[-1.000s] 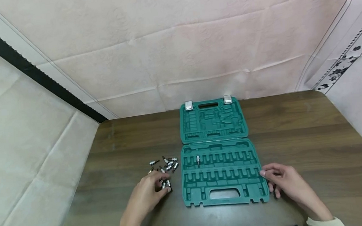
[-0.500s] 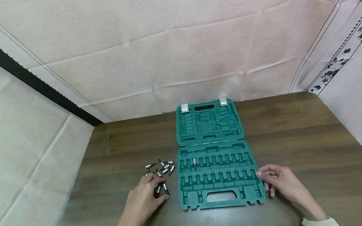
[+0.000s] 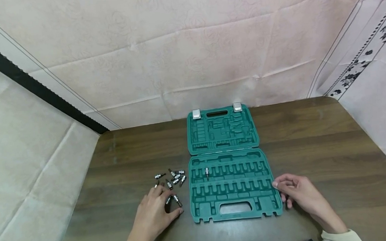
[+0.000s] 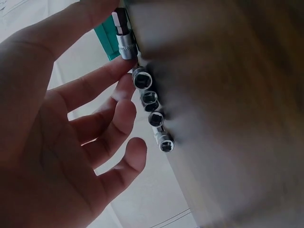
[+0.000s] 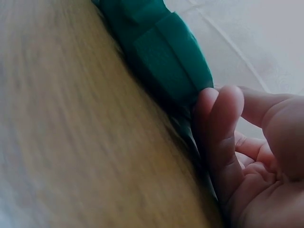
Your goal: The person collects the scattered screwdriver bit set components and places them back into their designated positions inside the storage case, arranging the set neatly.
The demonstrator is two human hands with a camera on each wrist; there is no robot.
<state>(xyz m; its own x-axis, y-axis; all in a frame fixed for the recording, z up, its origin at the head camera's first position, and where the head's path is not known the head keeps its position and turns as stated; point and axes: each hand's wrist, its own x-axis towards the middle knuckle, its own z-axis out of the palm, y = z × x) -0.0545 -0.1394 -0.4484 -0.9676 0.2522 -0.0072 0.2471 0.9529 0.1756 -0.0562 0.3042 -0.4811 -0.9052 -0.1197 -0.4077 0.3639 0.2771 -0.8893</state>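
An opened green plastic tool case (image 3: 232,197) lies on the table, its lid (image 3: 222,129) folded back. One silver bit socket (image 3: 207,173) sits in a slot of its upper row. My left hand (image 3: 154,215) is left of the case, over a loose pile of bit sockets (image 3: 176,179). Thumb and index finger are spread around a bit socket (image 4: 126,45) with a dark hex tip; the index fingertip is right at its base. Several more sockets (image 4: 142,80) trail behind it. My right hand (image 3: 300,193) grips the case's right edge with thumb and curled fingers (image 5: 223,114).
The brown wooden table (image 3: 141,145) carries everything. A pale cloth wall (image 3: 175,55) stands behind its back edge, with more cloth at both sides. Silver latches (image 3: 196,114) stick up at the lid's far edge.
The whole view has shifted slightly as the head moved. My left thumb has moved a little away from the index finger, leaving the near bit sockets more visible. The right hand keeps its place.
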